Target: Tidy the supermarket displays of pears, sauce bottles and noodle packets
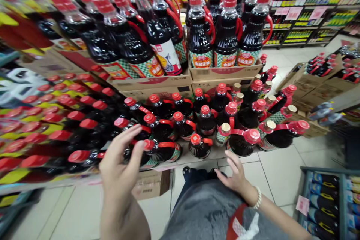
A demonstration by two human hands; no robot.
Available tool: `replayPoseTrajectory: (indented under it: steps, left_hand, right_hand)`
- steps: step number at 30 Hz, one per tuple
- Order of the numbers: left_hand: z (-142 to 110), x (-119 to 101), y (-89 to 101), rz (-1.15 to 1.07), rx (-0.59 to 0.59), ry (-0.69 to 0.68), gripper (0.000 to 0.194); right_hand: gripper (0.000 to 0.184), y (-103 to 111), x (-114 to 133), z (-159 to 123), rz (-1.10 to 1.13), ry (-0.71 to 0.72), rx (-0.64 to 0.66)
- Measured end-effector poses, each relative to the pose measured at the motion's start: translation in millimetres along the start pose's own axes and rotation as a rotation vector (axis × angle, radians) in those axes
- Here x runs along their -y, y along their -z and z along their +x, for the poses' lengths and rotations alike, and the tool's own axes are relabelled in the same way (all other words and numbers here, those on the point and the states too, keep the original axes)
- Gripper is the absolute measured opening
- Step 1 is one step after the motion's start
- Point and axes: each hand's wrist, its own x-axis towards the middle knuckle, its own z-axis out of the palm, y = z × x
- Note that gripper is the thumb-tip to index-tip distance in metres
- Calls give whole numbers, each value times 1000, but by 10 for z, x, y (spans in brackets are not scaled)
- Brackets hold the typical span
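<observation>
My left hand [119,157] is raised at the front edge of the shelf, thumb and fingers apart, with nothing in it. Just beyond its thumb lies the red cap of a tilted soy sauce bottle [165,152]; I cannot tell whether they touch. My right hand [234,172], a pale beaded bracelet at its wrist, hovers in front of the shelf with fingers spread. Nearest to it is a large soy sauce bottle [242,144] with a red handle. A small upright soy sauce bottle [199,149] stands between the two hands.
Cartons [225,72] of taller red-capped bottles rise behind the front rows. More dark bottles [56,135] fill the left side. An open cardboard box [326,82] of bottles is at right, above a low rack [323,198]. A closed carton [153,184] sits on the tiled floor.
</observation>
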Motion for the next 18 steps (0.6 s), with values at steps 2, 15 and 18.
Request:
replayPoseTrajectory:
  steps: [2,15,18]
  left_hand:
    - [-11,104,83,-1,-30,65,35]
    - [-199,660,-85,368,199,104,40]
    - [-269,754,-31,263,200,207,48]
  right_hand:
    - [89,-138,79,274,59,-34,66]
    - [38,-878,253,1039,143,-247,152]
    - [39,-811,291,1032,114,-303,147]
